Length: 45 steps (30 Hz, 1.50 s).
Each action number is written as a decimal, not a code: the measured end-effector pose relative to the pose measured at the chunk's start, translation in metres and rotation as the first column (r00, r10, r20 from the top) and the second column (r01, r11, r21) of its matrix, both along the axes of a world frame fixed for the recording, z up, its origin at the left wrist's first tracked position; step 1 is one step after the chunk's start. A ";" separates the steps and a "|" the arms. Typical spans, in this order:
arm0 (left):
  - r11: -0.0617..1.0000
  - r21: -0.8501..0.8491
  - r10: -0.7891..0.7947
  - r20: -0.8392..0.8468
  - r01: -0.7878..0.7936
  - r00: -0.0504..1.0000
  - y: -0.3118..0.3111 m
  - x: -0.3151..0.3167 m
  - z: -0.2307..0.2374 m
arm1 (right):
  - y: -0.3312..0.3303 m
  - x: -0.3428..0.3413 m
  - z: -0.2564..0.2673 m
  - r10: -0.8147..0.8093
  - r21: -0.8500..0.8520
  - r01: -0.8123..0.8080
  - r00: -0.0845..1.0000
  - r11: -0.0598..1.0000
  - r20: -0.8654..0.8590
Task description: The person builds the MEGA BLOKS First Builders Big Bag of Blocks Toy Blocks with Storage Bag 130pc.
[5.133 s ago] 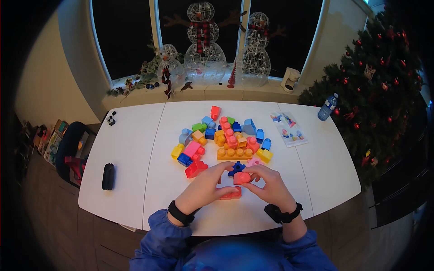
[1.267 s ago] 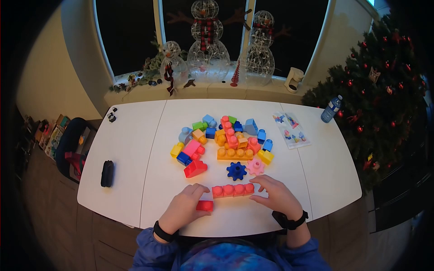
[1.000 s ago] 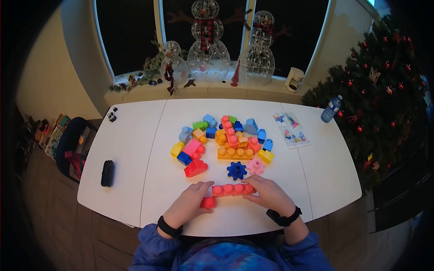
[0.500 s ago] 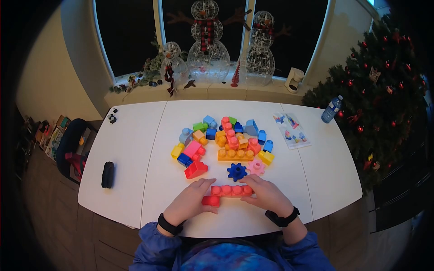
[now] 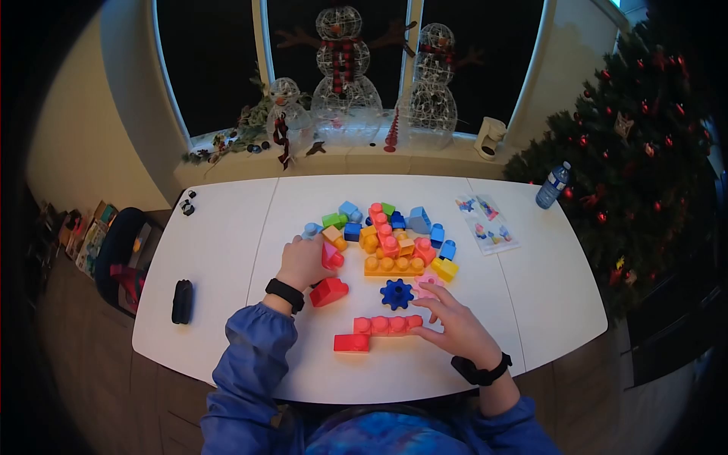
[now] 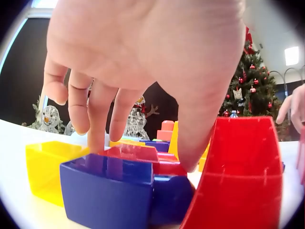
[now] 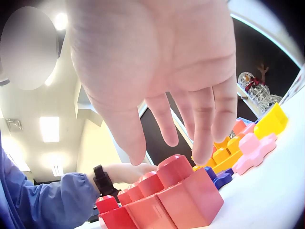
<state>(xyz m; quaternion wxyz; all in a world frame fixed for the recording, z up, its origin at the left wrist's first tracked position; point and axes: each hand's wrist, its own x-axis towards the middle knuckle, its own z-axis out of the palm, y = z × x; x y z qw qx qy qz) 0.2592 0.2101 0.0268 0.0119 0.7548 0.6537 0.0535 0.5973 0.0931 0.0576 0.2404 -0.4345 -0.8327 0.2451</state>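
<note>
My left hand (image 5: 301, 262) reaches down over the left side of the block pile. Its spread fingers and thumb come down around a pinkish-red block (image 6: 136, 153), partly hidden behind a dark blue block (image 6: 107, 191). A yellow block (image 6: 50, 167) stands left of the blue one, and a red sloped block (image 5: 328, 292) is beside the thumb. My right hand (image 5: 457, 327) hovers at the right end of a coral row of studded blocks (image 5: 388, 326), fingers loosely extended and holding nothing. A red block (image 5: 352, 343) lies against the near left side of that row.
A blue gear-shaped piece (image 5: 396, 294) and a pink one (image 5: 429, 285) lie beyond the row. An orange studded block (image 5: 394, 266) fronts more mixed blocks. A picture sheet (image 5: 487, 224) and a water bottle (image 5: 553, 185) are at the right; a black case (image 5: 182, 302) is at the left.
The red block came in from the left against the coral row, and my left hand let it go. That hand then moved up and left to the pile. My right hand drew slightly right, off the row.
</note>
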 end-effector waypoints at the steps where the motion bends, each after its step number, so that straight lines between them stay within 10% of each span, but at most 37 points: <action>1: 1.000 -0.003 -0.016 -0.012 0.016 1.000 0.002 0.000 0.000 | 0.000 0.001 0.000 -0.005 0.012 0.005 1.000 1.000 -0.003; 8: 0.998 -0.030 -0.048 -0.013 0.048 0.999 -0.008 0.003 0.028 | 0.004 0.001 -0.002 0.006 0.038 -0.006 1.000 0.999 -0.004; 17: 0.930 0.163 -0.352 0.650 0.328 0.674 -0.100 0.042 0.063 | -0.003 -0.024 0.018 0.074 0.214 -0.047 0.990 0.976 -0.117; 34: 0.899 0.035 -0.313 0.750 0.437 0.582 -0.130 0.053 0.062 | -0.008 -0.039 0.017 0.189 0.547 -0.157 0.982 0.822 -0.001; 45: 0.913 -0.045 -0.304 0.588 0.405 0.750 -0.140 0.015 0.035 | -0.019 -0.009 0.027 0.147 0.014 -0.147 0.976 0.989 -0.163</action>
